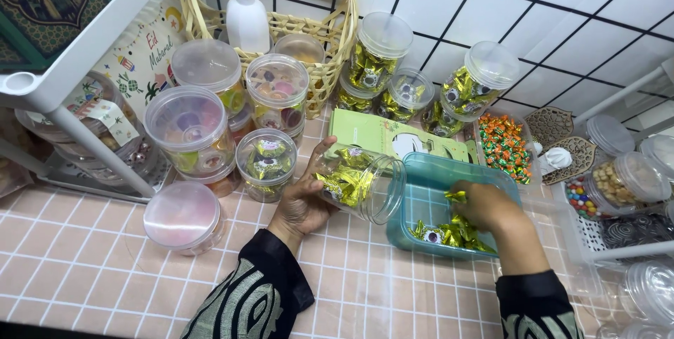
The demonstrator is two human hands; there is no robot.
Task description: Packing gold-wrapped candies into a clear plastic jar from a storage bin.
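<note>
My left hand (pixel 303 198) grips a clear plastic jar (pixel 359 183) tilted on its side, its open mouth facing right and gold-wrapped candies inside. The jar's mouth hangs over the left rim of a teal plastic box (pixel 428 170). My right hand (pixel 484 207) reaches into that box and pinches a gold-wrapped candy (pixel 456 196) at its fingertips. More gold-wrapped candies (pixel 449 235) lie loose on the box floor under my right hand.
Several lidded candy jars (pixel 191 132) stand at the left and back, beside a wicker basket (pixel 309 37) holding a white bottle. A lidded empty jar (pixel 184 216) sits near left. A white rack leg (pixel 98 149) slants at left. Trays with sweets (pixel 505 148) and nuts (pixel 618 183) stand at right.
</note>
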